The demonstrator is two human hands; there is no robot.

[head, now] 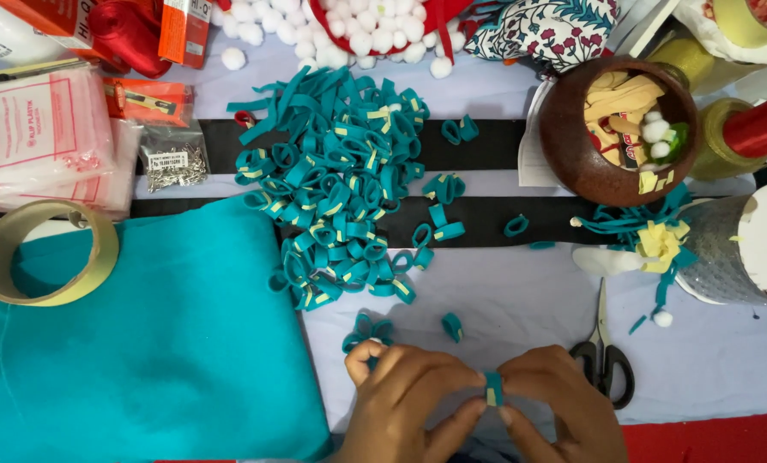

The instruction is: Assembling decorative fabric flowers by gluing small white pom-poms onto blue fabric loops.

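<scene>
My left hand (405, 399) and my right hand (555, 399) meet at the bottom centre, fingertips pinching a small teal felt strip (493, 387) bent into a loop with a pale tape patch. Just above my left hand lie a few finished teal loops (368, 330) and a single one (452, 326). A big heap of teal loops (341, 189) fills the middle of the table. A sheet of teal felt (143, 343) covers the lower left.
Black-handled scissors (605, 356) lie right of my right hand. A tape roll (45, 253) rests on the felt. A brown bowl (572, 146) of scraps, a silver cone (718, 249), white pompoms (366, 26), a bag of pins (176, 159) and plastic packets (36, 137) ring the table.
</scene>
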